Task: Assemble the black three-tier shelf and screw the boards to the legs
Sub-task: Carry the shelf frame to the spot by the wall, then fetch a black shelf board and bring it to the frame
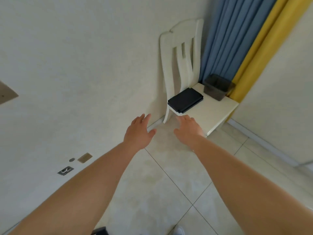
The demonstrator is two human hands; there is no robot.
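Both my bare arms reach straight out ahead of me. My left hand [139,131] is spread flat, back up, fingers [144,118] straight, thumb out. My right hand [188,129] is likewise flat and relaxed, holding nothing.

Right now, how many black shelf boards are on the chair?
1 stack for certain: flat black boards at the back-left of the white chair seat, beside a dark bin. Its layered edge suggests several boards, but the count per stack can't be read. Both hands are empty.
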